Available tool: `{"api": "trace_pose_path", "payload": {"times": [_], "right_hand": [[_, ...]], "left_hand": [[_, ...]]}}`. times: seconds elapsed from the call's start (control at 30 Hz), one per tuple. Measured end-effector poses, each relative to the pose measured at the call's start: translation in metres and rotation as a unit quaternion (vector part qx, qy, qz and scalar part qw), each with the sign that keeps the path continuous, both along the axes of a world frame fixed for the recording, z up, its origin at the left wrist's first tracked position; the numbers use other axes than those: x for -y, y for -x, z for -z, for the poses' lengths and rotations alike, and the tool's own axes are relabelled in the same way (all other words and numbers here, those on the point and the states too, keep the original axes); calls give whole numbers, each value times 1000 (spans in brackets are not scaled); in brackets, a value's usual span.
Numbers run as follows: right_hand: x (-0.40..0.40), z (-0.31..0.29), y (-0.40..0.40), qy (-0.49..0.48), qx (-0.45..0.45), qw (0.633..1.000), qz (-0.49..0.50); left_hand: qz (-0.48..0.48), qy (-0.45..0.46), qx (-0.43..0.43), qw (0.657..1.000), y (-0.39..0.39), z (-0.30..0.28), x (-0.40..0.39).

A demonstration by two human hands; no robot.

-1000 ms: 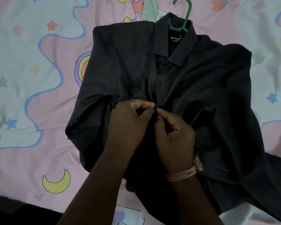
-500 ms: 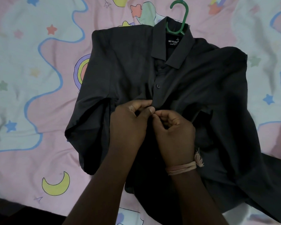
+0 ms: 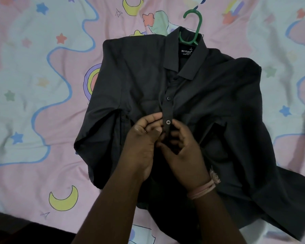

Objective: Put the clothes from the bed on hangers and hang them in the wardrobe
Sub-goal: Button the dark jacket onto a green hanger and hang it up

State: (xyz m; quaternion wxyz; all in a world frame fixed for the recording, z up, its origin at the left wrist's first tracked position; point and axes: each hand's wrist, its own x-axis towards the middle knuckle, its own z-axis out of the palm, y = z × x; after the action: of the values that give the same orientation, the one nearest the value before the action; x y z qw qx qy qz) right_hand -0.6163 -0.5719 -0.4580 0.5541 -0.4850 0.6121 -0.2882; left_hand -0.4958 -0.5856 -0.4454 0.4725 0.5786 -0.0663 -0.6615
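Observation:
A dark grey collared shirt point(image 3: 130, 76) lies face up on the bed, with a green hanger point(image 3: 199, 20) inside it and the hook sticking out past the collar. Two buttons show on the placket, and the lower button point(image 3: 168, 122) sits just above my hands. My left hand point(image 3: 143, 143) pinches the shirt fabric at the left edge of the placket. My right hand point(image 3: 185, 155), with a pink thread band on its wrist, curls its fingers and thumb round the placket just below that button. The shirt's lower front is hidden under my hands and arms.
The pink and pale blue bedsheet point(image 3: 33, 103), printed with stars, moons and rainbows, spreads all round the shirt. The bed's near edge and the dark floor point(image 3: 16, 231) show at the bottom left. The shirt's right sleeve trails off toward the lower right.
My fingertips, pressed together over the placket before, have parted. The lower button now shows fastened above them, and my right hand has slid a little down the placket.

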Motion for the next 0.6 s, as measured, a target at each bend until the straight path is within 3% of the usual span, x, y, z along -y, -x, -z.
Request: {"api": "trace_pose_path", "payload": {"times": [0.03, 0.1, 0.17, 0.23, 0.3, 0.33, 0.47, 0.6], "right_hand": [[-5, 4, 0, 6, -42, 999, -20], [-12, 8, -2, 17, -140, 989, -36], [-14, 5, -3, 36, -203, 978, -22], [-13, -3, -1, 63, -234, 970, 16], [-10, -10, 5, 87, -270, 958, 48], [-8, -13, 11, 88, -289, 952, 56], [-7, -24, 37, 52, -336, 940, 35], [-11, -32, 57, 9, -361, 933, 1]], "left_hand": [[24, 6, 45, 999, 0, -2, -6], [98, -8, 230, 968, -5, -5, -20], [166, -30, 404, 899, -7, -5, -35], [254, -63, 495, 828, -5, -4, -48], [308, -89, 550, 771, -3, -1, -58], [307, -78, 570, 758, -3, 0, -60], [253, -34, 620, 742, -8, 8, -57], [296, -1, 642, 707, -12, 15, -54]]}}
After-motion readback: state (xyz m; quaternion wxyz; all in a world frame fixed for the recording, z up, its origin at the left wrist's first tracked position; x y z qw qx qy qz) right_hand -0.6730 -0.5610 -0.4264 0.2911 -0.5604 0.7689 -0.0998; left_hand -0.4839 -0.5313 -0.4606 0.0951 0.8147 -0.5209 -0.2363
